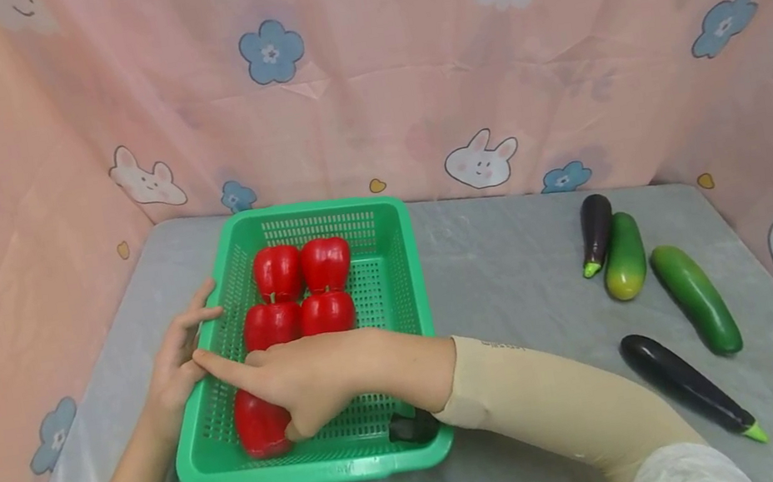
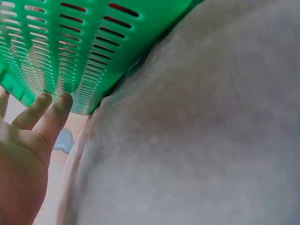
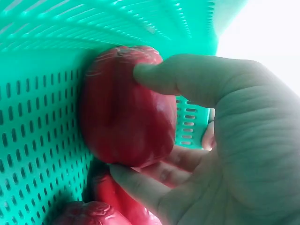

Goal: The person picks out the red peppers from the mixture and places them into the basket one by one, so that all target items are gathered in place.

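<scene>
A green plastic basket (image 1: 317, 473) with slotted walls holds several red bell peppers (image 1: 328, 311), grouped toward its left side. My right hand (image 1: 327, 368) reaches into it and grips one red bell pepper (image 3: 126, 110) near the front left corner. In the right wrist view the thumb lies on the pepper's upper side, with fingers around its lower side. The index finger extends toward the left rim in the head view. My left hand (image 1: 174, 363) is at the basket's left wall; in the left wrist view its straight fingers (image 2: 54, 115) touch the slotted outside.
On the grey-covered table (image 1: 507, 281), a small eggplant (image 1: 595, 229) lies beside a green cucumber-like vegetable (image 1: 624, 254) at the right. Another green one (image 1: 695, 299) and a longer eggplant (image 1: 690, 382) lie nearer. A pink patterned cloth (image 1: 369, 83) hangs around the back and sides.
</scene>
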Motion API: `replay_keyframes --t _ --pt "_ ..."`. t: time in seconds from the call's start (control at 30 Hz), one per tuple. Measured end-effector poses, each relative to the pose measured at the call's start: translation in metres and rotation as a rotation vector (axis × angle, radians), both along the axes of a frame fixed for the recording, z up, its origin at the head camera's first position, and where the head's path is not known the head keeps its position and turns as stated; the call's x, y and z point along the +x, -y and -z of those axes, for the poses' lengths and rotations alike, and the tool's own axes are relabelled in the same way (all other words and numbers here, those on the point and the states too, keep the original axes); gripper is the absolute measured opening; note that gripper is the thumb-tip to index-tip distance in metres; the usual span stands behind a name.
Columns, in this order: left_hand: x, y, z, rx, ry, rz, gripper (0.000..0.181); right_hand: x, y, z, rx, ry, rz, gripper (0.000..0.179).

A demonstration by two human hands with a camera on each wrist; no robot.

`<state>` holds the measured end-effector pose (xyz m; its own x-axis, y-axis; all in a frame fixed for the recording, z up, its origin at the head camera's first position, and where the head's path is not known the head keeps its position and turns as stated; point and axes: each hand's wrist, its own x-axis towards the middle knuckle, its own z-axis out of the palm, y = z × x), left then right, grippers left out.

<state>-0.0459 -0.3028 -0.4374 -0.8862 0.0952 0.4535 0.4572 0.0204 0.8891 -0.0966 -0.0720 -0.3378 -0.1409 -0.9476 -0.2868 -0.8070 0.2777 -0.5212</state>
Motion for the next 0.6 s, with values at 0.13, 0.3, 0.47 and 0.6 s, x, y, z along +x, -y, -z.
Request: replay_keyframes --t 0.13,0.3,0.47,0.6 --pt "0.0004 -0.0007 -0.0001 0.010 -0.010 0.019 0.057 0.0006 0.0001 -0.0012 -0.013 -0.051 0.015 0.134" --pt "0.0029 -0.0024 -0.0041 0.002 0.027 0.015 0.047 0.0023 0.0011 -0.0009 0.001 -0.134 0.049 0.133" --pt "0.0043 -0.0048 -0.0085 -0.004 0.035 0.008 0.053 0.0021 0.0015 -0.0018 -0.004 -0.176 0.079 0.131" --pt "0.0038 -0.0052 -0.0089 0.005 0.028 0.009 0.052 0.0022 0.0016 -0.0044 -0.003 -0.184 0.089 0.130"
